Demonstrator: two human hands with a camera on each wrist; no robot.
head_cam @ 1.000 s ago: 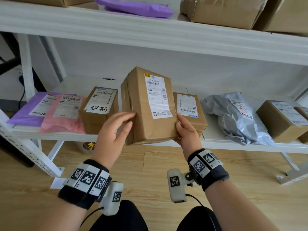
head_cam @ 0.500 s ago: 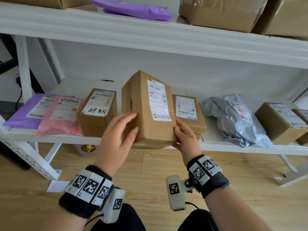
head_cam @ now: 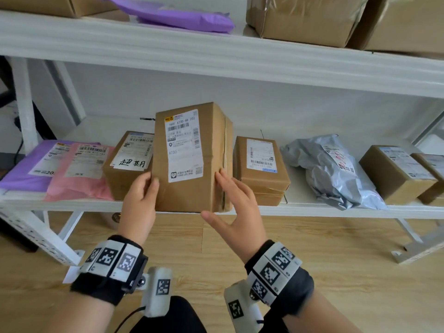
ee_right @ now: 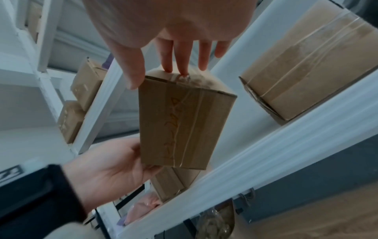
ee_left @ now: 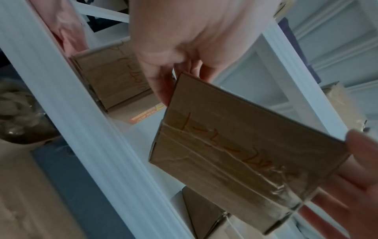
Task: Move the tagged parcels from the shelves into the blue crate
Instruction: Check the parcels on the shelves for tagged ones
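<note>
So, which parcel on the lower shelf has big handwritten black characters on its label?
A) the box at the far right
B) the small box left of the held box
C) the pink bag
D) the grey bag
B: the small box bears black handwriting; the others named show only printed labels or red marks.

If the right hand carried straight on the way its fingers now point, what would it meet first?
The right hand already has its fingertips on the taped right side of the tall cardboard box, so that box comes first. Past its edge the shorter labelled box seems next, though depth is unclear.
</note>
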